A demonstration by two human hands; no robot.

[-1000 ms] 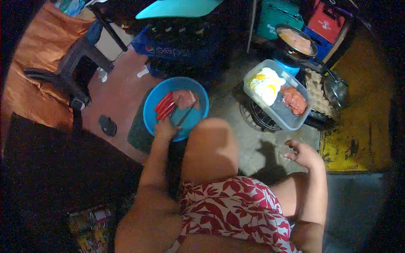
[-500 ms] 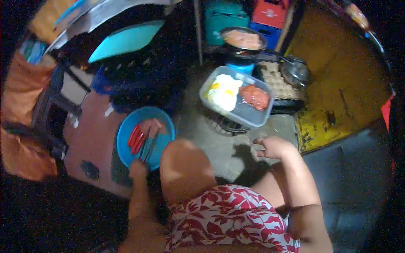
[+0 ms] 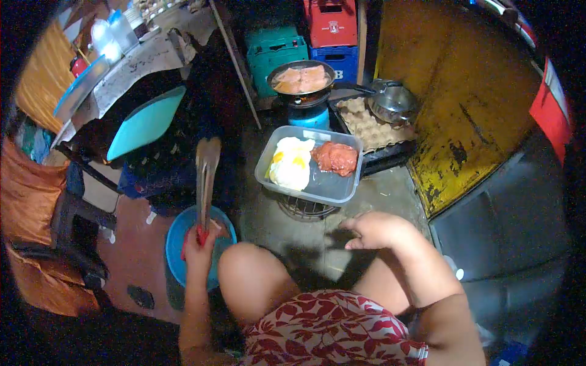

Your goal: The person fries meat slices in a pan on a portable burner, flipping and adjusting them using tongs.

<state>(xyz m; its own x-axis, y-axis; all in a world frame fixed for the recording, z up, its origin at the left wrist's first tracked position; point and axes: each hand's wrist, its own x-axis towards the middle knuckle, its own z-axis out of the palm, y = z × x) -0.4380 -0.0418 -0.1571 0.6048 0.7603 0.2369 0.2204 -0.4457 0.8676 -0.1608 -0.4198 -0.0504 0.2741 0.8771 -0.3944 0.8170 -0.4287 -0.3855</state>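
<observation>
Metal tongs point(image 3: 208, 174) with a red part near the grip point upward, my left hand point(image 3: 199, 247) wrapped round their lower end. Below them, a blue basin point(image 3: 173, 244) on the floor is partly covered by that hand. Over my right knee, my right hand point(image 3: 377, 232) holds nothing, its fingers curved and apart. Ahead stands a clear plastic container point(image 3: 317, 196) with fried eggs point(image 3: 290, 163) and reddish meat point(image 3: 334, 159). A frying pan point(image 3: 270, 83) with pink meat slices point(image 3: 299, 79) sits on a small stove with a blue body point(image 3: 308, 118).
Right of the pan, an egg tray point(image 3: 366, 125) carries a glass lid point(image 3: 390, 100). Green point(image 3: 278, 61), red point(image 3: 331, 24) and blue crates point(image 3: 336, 61) stand behind. A stained yellow panel point(image 3: 452, 110) is at right. A wire rack point(image 3: 307, 209) is under the container.
My left hand has lifted the tongs out of the basin and turned them upward. The view has shifted. My right hand stays raised near my right knee.
</observation>
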